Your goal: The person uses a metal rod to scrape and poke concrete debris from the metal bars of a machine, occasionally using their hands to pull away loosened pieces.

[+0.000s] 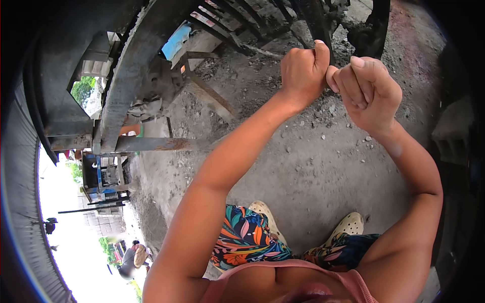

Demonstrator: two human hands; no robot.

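Note:
My left hand [305, 71] is closed in a fist, back of the hand toward me and thumb along the top edge. Beside it, my right hand [368, 92] is curled with its palm side toward me and thumb on top. The two hands meet or nearly meet at the index fingers. Whatever is inside the curled fingers is hidden, and I cannot tell what it is. Just beyond the hands, dark metal bars [314, 22] rise from the gritty ground [303, 166].
A large curved metal frame [124, 81] with a rusty crossbar [156, 144] stands on the left. Angled metal legs [209, 96] reach the ground near it. My feet in pale clogs [348, 224] are below. Far left, a person [134, 260] is bent over outdoors. Concrete blocks [454, 131] lie in shadow at right.

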